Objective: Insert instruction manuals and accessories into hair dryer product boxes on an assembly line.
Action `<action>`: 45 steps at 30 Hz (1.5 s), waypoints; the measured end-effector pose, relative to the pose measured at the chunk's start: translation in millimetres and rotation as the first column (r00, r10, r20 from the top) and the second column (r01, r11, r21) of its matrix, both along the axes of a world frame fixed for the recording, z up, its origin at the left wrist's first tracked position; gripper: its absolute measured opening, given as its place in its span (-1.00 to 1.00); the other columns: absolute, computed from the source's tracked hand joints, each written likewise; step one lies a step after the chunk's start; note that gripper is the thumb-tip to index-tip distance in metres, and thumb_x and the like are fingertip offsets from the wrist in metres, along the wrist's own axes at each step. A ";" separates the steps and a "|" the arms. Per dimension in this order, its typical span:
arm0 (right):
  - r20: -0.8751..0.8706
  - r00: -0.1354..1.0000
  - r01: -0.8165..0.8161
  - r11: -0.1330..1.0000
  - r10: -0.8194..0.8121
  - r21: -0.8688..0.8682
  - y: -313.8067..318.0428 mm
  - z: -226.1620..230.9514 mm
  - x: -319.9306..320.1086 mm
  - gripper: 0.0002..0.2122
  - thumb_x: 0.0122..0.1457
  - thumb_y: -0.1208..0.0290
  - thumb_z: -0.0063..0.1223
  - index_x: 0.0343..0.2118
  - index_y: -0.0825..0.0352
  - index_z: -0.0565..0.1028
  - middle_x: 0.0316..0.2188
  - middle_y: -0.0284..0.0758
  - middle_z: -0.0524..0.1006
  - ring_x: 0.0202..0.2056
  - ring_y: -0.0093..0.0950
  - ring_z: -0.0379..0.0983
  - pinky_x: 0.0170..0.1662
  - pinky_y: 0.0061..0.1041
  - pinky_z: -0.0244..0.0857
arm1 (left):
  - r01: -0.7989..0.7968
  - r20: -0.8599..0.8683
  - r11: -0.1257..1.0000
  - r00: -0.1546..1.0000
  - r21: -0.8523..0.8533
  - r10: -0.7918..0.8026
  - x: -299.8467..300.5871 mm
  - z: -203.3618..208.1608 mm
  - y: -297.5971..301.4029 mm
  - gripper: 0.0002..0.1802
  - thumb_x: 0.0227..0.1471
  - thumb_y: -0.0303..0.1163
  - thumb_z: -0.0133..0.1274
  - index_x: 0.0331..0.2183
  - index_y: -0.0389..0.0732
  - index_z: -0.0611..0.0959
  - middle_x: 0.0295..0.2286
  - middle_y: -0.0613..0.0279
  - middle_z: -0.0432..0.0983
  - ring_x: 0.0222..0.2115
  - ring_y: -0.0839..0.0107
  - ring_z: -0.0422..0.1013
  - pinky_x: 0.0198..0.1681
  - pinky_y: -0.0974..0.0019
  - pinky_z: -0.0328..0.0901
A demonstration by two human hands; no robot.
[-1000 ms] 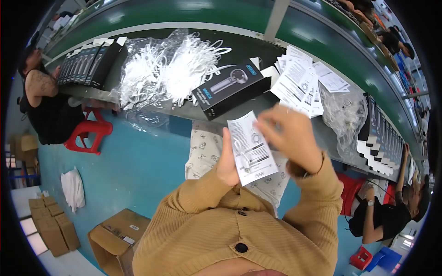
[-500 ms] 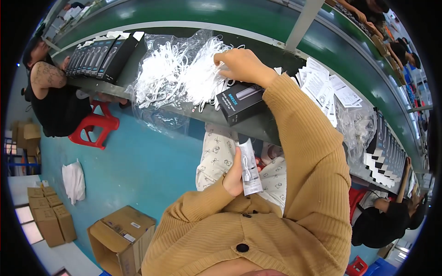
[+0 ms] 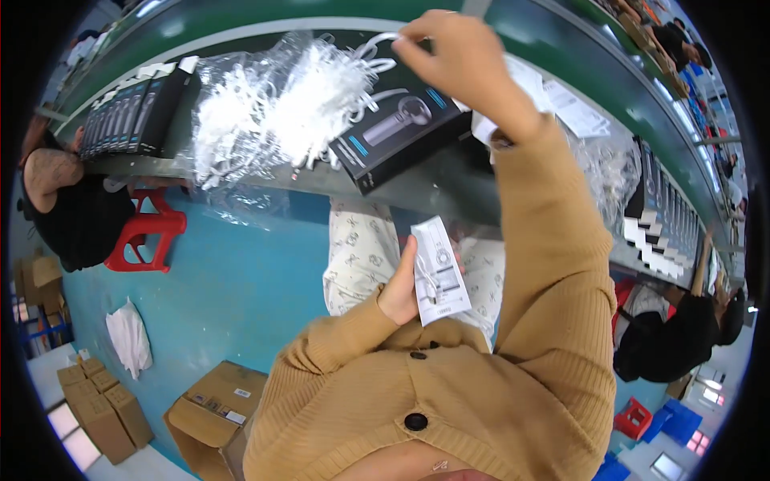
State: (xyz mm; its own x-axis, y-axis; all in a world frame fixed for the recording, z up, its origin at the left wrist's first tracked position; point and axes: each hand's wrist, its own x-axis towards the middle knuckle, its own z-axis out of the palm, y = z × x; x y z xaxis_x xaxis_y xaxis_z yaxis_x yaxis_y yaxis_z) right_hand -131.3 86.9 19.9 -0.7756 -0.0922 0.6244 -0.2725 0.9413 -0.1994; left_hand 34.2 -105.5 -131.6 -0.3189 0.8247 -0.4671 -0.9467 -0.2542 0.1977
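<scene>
In my left hand (image 3: 399,290), above my lap, is a white printed leaflet (image 3: 445,276), gripped at its left edge. A short white cable (image 3: 429,282) lies against the leaflet's face. My right hand (image 3: 461,60) is raised over the far side of the bench, with thumb and finger pinched on a looped white cable (image 3: 378,40) at the edge of a tangled heap of white cables (image 3: 309,100). Below that hand a black box (image 3: 397,132) printed with a handheld fan lies on the bench. Clear plastic bagging (image 3: 210,152) spreads under and around the heap.
Upright black boxes stand in a left row (image 3: 128,116) and a right row (image 3: 670,216). Leaflets (image 3: 573,108) and a plastic bag (image 3: 605,172) lie to the right. Co-workers (image 3: 56,200) sit on both sides. An open carton (image 3: 212,409) stands on the floor at lower left.
My right hand has drawn back from the heap, up and to the right, pulling a looped cable with it. The leaflet now faces up more fully, and the whole view has shifted.
</scene>
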 end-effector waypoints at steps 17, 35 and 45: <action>0.335 0.939 0.070 0.997 -0.071 0.016 -47.6 -48.4 253.9 -0.78 -0.17 0.49 0.10 -0.37 0.33 0.55 -0.35 -0.31 0.46 -0.52 -0.51 0.40 -0.61 -0.56 0.25 | -0.096 -0.125 0.992 0.987 0.077 0.105 10.9 54.5 32.3 -0.10 0.06 0.39 -0.43 0.08 -0.20 0.31 -0.03 0.13 0.33 0.01 0.27 0.27 0.09 0.17 0.19; 0.357 0.918 -0.141 0.985 0.169 -0.103 -21.2 -55.0 256.9 -0.92 -0.11 0.47 0.13 -0.48 0.21 0.51 -0.15 -0.39 0.49 0.12 -0.22 0.24 0.18 0.25 -0.23 | -0.097 0.204 0.961 0.978 0.260 0.043 11.2 25.7 40.3 -0.25 0.09 0.33 -0.35 0.04 -0.06 0.37 -0.13 0.18 0.41 -0.13 0.27 0.39 -0.06 0.16 0.34; 0.301 0.953 0.039 0.999 -0.034 -0.008 -36.7 -59.8 264.1 -0.74 -0.10 0.20 0.23 -0.36 0.22 0.57 -0.23 -0.49 0.51 0.07 -0.21 0.30 0.14 0.34 -0.33 | -0.183 0.016 0.983 0.983 -0.015 0.183 13.1 49.0 48.7 -0.29 0.07 0.35 -0.31 0.01 0.00 0.35 -0.26 0.30 0.40 -0.23 0.36 0.36 -0.10 0.24 0.33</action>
State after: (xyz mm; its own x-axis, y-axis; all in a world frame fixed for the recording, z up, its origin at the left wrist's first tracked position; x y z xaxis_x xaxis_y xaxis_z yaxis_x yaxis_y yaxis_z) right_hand 132.8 50.2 -39.9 -0.9304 -0.0536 0.3626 -0.1634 0.9461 -0.2795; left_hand 47.3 -56.9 -82.6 -0.4554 0.7468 -0.4847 -0.8879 -0.4207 0.1859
